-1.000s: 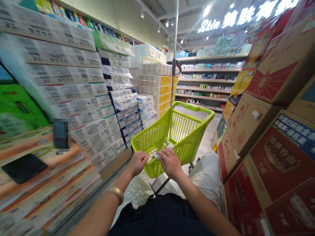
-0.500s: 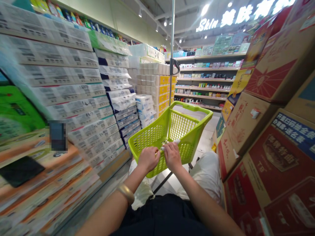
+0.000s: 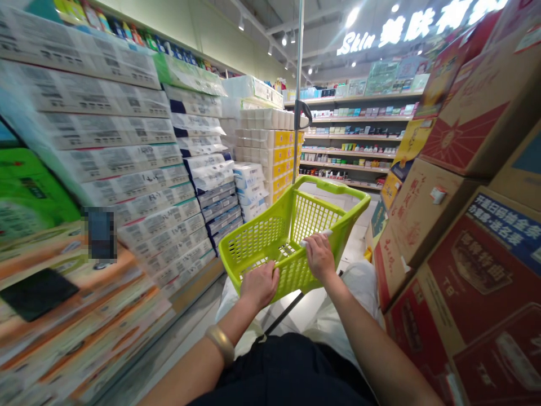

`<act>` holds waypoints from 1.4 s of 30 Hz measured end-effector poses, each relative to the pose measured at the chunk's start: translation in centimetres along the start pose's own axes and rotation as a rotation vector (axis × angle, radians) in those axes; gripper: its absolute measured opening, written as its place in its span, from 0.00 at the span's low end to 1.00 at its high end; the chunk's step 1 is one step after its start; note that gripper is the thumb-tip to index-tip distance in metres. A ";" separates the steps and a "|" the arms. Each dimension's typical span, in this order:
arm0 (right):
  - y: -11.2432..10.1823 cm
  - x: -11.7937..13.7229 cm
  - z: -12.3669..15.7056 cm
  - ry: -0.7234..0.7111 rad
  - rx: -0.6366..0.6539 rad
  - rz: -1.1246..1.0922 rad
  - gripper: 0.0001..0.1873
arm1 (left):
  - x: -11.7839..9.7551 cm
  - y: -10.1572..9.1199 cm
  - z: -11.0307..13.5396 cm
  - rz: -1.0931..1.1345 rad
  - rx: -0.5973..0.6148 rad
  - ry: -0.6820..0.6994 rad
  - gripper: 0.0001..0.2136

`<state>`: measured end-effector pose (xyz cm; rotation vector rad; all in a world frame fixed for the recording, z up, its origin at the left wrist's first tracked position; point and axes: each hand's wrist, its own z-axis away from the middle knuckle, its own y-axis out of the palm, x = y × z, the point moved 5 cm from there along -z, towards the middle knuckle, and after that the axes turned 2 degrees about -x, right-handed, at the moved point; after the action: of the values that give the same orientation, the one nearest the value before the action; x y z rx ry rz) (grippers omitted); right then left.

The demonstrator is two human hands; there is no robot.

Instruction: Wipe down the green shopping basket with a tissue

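Note:
In front of me stands a yellow-green plastic shopping cart (image 3: 262,228) with latticed walls and a tall metal pole. My left hand (image 3: 260,283) is closed over the near rim, fingers curled around its edge. Farther right along the same rim, my right hand (image 3: 320,256) is closed on a crumpled white wipe (image 3: 325,233), pressing it against the plastic. Its ends stick out on both sides of the fingers; whether it is paper or fabric I cannot tell. Through the basket's lattice floor the tiles show.
Tall stacks of wrapped paper packs (image 3: 127,135) line the left side. Cardboard boxes (image 3: 469,254) are piled close on the right. Shelves (image 3: 355,135) of small goods stand at the back. A dark flat object (image 3: 40,293) lies on orange packs at lower left.
My right hand has slid right along the rim with the wipe. My left hand has shifted slightly downward and toward me, and the hands are farther apart. The cart has turned a little.

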<state>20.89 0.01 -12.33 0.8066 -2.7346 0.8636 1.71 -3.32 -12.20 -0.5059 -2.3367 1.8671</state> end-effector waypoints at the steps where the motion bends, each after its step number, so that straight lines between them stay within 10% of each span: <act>1: 0.2 0.3 0.2 0.026 -0.028 -0.002 0.14 | -0.1 0.0 0.1 -0.007 -0.011 -0.008 0.12; 10: 1.7 5.8 3.3 -0.026 0.043 -0.103 0.13 | 0.4 -0.1 1.6 -0.062 -0.062 0.010 0.13; 20: -2.0 -0.7 0.1 -0.022 -0.042 0.030 0.12 | 0.2 0.0 2.0 -0.077 -0.103 0.025 0.14; 29: 2.0 7.2 3.8 -0.052 0.008 -0.070 0.12 | 0.6 -0.1 2.2 -0.105 -0.131 0.051 0.15; 37: -2.0 -0.2 0.2 -0.090 0.008 0.091 0.11 | 0.2 0.0 2.1 -0.095 -0.137 0.062 0.15; 42: -0.4 2.1 1.5 0.090 -0.104 0.077 0.12 | 0.1 0.0 2.1 -0.105 -0.170 0.052 0.15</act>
<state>19.32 -2.04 -12.73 0.6315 -2.7214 0.7448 1.05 -5.24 -12.68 -0.4334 -2.4494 1.6006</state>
